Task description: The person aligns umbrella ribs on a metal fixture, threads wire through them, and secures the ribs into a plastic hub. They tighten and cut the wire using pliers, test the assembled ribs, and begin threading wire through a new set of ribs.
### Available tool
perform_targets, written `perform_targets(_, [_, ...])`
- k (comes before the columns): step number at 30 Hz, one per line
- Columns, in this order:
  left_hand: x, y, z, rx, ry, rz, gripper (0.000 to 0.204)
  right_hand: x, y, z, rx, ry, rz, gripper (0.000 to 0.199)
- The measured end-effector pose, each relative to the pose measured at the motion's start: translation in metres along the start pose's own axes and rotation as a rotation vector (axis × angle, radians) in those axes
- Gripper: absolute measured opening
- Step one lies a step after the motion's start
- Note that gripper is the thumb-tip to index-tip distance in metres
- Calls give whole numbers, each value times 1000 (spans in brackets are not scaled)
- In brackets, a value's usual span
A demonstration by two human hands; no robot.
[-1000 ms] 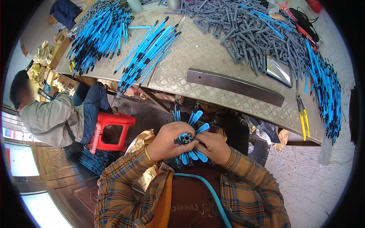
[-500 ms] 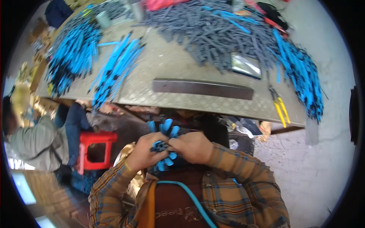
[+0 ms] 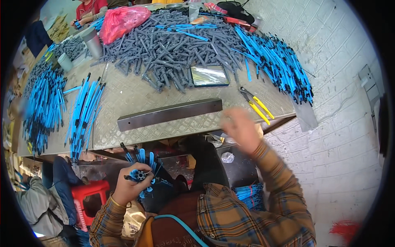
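Worktop (image 3: 109, 105), bearing a dark metal bar (image 3: 170, 114) along its near edge. Before it, a blue-and-black bundle of strips (image 3: 141, 175), clasped in the curled fingers of the left hand (image 3: 127, 185). Right hand (image 3: 243, 129), near yellow-handled pliers (image 3: 261, 106), too blurred to tell openness or hold.

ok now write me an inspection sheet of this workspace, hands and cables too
Surface: patterned table, dark metal bar lying near its front edge
Work pieces: bundle of blue-and-black sticks; grey parts pile; blue sticks heaped at right
Clutter: pink bag, yellow-handled pliers
Hands: left hand closed around the bundle; right hand blurred near the front edge, grip unclear
Cables: nothing clearly seen
Surroundings: red stool at lower left, person in red at far left
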State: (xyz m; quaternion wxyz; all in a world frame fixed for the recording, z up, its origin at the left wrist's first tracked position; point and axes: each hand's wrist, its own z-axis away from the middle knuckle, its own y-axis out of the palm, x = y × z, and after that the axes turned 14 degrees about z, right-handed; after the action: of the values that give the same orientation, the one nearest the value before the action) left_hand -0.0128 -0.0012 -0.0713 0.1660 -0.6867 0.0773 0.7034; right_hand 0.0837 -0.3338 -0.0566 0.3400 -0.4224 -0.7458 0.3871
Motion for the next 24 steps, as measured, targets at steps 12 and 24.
perform_targets(12, [4,1,2,2,-80,143,14,-147,-9,21,78,83,615,21])
perform_targets(24, [6,-5,7,74,-84,170,42,76,10,23,384,-630,-66,38])
